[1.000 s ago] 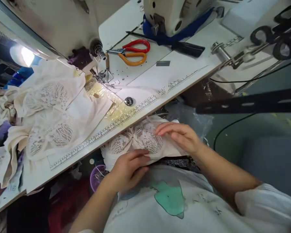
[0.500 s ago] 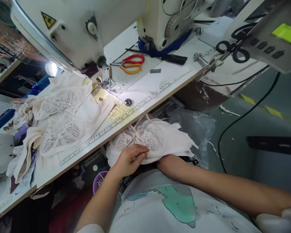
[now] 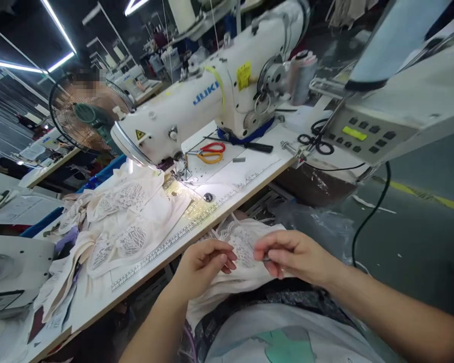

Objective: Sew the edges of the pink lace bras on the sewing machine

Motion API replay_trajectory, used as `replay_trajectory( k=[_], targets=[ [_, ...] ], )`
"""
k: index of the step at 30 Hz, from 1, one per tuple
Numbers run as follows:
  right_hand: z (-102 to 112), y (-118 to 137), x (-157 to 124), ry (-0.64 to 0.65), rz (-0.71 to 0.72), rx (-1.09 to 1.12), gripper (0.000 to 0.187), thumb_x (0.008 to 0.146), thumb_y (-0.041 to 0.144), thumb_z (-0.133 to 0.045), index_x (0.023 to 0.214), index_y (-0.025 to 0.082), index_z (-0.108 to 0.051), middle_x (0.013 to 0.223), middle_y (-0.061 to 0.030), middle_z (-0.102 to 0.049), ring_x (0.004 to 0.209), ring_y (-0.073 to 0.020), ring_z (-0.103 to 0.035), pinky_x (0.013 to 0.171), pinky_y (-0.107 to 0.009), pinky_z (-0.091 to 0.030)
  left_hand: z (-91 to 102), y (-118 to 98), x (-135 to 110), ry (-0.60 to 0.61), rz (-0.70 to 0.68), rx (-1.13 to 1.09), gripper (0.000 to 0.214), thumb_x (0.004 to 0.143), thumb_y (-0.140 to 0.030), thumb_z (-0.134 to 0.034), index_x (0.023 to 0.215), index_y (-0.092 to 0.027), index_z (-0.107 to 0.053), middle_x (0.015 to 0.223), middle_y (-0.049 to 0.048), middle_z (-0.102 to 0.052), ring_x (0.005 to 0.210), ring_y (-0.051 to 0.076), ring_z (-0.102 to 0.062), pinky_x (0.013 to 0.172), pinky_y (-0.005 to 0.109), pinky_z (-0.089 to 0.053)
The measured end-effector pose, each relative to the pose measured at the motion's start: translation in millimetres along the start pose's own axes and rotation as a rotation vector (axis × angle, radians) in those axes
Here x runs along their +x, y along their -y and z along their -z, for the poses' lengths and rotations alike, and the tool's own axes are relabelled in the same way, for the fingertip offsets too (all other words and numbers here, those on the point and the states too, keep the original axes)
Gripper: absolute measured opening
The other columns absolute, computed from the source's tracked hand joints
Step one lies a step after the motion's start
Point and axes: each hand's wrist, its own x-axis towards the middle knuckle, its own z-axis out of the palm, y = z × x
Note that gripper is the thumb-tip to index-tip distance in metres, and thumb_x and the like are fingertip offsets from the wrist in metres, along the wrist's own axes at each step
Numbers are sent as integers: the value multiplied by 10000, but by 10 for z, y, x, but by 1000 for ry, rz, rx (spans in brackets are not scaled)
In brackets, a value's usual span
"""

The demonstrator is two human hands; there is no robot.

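A white lace bra (image 3: 242, 244) lies across my lap below the table edge, partly covered by both hands. My left hand (image 3: 206, 264) hovers over its left part, fingers loosely curved and thumb apart, with nothing visible in them. Just to the right, my right hand (image 3: 295, 254) is closed, its fingertips pinching a small grey object (image 3: 266, 258). Only a short end of that object shows, so its kind is unclear. The two hands are apart, fingertips facing each other above the lace.
A white sewing machine (image 3: 196, 106) stands on the table (image 3: 245, 189). Red-and-orange-handled scissors (image 3: 210, 152) lie beside its needle area. More white lace bras (image 3: 130, 239) are piled at left. A control box (image 3: 366, 128) juts out at right, and a fan (image 3: 91, 113) stands behind.
My right hand has come out from under the bra and up above it, now pinching a small grey object. My left hand has lifted off the lace. The view has tilted upward.
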Motion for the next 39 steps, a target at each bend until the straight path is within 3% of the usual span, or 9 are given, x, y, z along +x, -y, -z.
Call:
replay_trajectory(
  k=[2, 5, 13, 16, 19, 22, 25, 31, 39],
  targets=[
    [-25, 166, 144, -67, 76, 223, 262, 686, 423, -745, 867, 239, -699, 809, -29, -698, 498, -103, -566, 443, -235, -444, -53, -171, 173, 23, 29, -57, 372, 816, -428, -654, 1042, -135, -619, 882, 80, -659, 738, 145, -640, 657, 268, -546],
    [-58, 348, 344, -90, 187, 209, 278, 693, 447, -743, 874, 240, -705, 830, -46, -704, 507, -111, -561, 465, -258, -463, -110, -402, 417, 81, 61, -129, 449, 744, -481, -709, 1016, -136, -614, 827, 57, -647, 730, 145, -627, 637, 260, -526],
    [-104, 811, 739, -32, 577, -485, 316, 919, 374, -451, 1113, 220, -648, 759, -42, -689, 582, -141, -610, 540, -264, -500, 48, -662, 923, 11, -65, -104, 358, 717, -446, -718, 791, -134, -561, 585, -7, -585, 564, 115, -575, 545, 219, -408],
    [-60, 1142, 940, -76, 770, -782, 354, 938, 300, -370, 1197, 217, -598, 962, -71, -694, 590, -120, -617, 567, -255, -509, 313, -896, 1069, -90, -196, 190, 325, 715, -429, -696, 815, -137, -595, 647, 8, -586, 577, 119, -546, 542, 234, -426],
    [50, 1661, 1307, -325, 879, -1172, 342, 936, 273, -358, 1136, 204, -626, 1097, -94, -669, 803, -168, -651, 736, -304, -522, 617, -1307, 1215, -296, -435, 598, 227, 741, -338, -663, 872, -154, -641, 757, 26, -601, 641, 128, -542, 575, 241, -449],
    [152, 2227, 1843, -457, 839, -1329, 240, 913, 247, -468, 1032, 174, -664, 1085, -120, -669, 1084, -267, -564, 973, -453, -403, 858, -1764, 1424, -415, -616, 934, 173, 799, -258, -607, 931, -160, -657, 835, 47, -614, 732, 153, -565, 649, 258, -476],
    [181, 2595, 2353, -472, 741, -1432, 188, 884, 280, -582, 1018, 162, -643, 1102, -98, -639, 1073, -252, -559, 957, -481, -416, 1016, -2113, 1698, -509, -657, 1228, 177, 830, -219, -594, 982, -157, -659, 934, 73, -621, 822, 183, -584, 748, 300, -486],
    [145, 2730, 2773, -495, 672, -1419, 266, 919, 343, -548, 1137, 192, -576, 1165, -70, -585, 959, -189, -597, 817, -393, -515, 1224, -2386, 2193, -576, -617, 1459, 186, 796, -219, -675, 968, -149, -699, 991, 87, -631, 984, 225, -571, 891, 345, -453],
    [286, 2958, 2758, -713, 822, -1022, 289, 912, 335, -561, 1145, 163, -564, 1123, -67, -598, 953, -196, -605, 811, -408, -516, 1328, -2215, 2685, -627, -507, 1373, 193, 801, -307, -679, 947, -192, -732, 996, 82, -666, 1012, 231, -577, 929, 363, -440]
  ],
)
